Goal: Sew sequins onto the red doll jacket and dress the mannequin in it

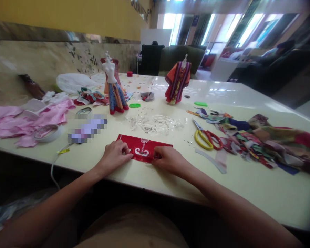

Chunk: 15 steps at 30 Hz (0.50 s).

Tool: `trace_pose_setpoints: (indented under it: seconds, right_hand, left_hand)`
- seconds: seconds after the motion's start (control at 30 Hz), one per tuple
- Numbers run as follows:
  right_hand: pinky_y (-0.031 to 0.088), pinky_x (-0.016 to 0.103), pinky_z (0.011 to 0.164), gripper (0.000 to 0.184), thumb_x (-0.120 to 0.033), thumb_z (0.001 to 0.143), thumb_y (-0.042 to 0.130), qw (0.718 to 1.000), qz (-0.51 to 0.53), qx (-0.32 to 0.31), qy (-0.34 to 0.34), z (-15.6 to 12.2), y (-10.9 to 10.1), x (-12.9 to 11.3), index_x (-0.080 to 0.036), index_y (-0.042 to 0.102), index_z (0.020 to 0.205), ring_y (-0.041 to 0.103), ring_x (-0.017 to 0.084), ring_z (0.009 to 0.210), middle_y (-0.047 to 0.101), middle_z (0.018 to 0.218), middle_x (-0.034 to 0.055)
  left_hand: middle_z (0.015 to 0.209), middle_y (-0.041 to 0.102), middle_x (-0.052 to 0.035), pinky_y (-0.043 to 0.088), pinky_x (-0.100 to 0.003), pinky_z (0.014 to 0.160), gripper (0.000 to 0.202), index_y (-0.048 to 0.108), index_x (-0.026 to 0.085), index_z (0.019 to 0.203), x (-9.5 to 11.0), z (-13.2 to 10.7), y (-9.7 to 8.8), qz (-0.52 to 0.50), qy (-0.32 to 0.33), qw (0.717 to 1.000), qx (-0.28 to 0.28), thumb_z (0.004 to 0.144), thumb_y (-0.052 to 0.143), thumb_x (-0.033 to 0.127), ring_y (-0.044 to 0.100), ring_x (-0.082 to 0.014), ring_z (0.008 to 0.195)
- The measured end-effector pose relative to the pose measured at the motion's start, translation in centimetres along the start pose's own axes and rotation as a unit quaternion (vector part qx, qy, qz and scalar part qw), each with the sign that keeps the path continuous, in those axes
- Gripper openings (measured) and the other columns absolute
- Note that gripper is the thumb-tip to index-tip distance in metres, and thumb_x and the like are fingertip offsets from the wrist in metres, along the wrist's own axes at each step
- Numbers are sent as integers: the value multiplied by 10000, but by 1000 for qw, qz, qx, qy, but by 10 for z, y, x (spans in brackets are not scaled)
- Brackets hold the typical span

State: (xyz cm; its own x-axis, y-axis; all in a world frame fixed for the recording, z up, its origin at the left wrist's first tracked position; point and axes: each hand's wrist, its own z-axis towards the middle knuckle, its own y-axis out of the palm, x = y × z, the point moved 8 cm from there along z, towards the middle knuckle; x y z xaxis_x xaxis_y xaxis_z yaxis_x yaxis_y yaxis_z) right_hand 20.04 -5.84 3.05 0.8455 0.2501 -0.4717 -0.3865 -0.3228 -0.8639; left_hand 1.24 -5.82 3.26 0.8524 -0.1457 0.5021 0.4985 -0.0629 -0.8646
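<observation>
Your left hand [113,155] and your right hand [169,160] both rest on one red cloth strip [144,146] with a white pattern. It lies flat on the pale table [258,186], near the edge in front of you, with one hand on each side, so the strip seems to be kept straight and from sliding. The left fingers [124,146] are bent and close together, pinching the cloth, while the right fingers [157,152] lie together on it. Whether they press or clamp, you cannot really tell from this view. To your right is one pile of mixed fabric scraps [258,141], beside scissors with yellow and red handles [203,139] — one pair or two is not clear. To your left are one heap of pink cloth [28,120] and one tape roll [47,133]. Ahead you have one clear sheet with sequins [155,124], two small green pieces [134,105], and two dressed mannequins, one in a striped skirt [116,100] and one in a red-orange robe [177,82] — both stand well apart from your hands.
</observation>
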Motion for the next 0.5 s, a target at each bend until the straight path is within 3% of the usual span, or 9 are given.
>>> trace_pose_setpoints:
  seconds: [0.2,0.5]
  right_hand:
    - [303,248,568,8,-197,762,591,999,39,3,-1,-4,-18,1,-199,588,754,528,143,685,664,797,24]
    - [311,249,578,89,-153,725,557,998,55,-32,-23,0,-4,4,-187,559,643,527,135,668,639,720,7]
  left_hand:
    - [871,626,-48,378,-398,820,158,578,205,675,0,0,0,-3,0,1000,-3,755,629,333,566,-257,897]
    - [866,631,-36,394,-379,840,133,685,235,772,1,-1,-2,-14,14,1000,-8,773,600,337,563,-235,879]
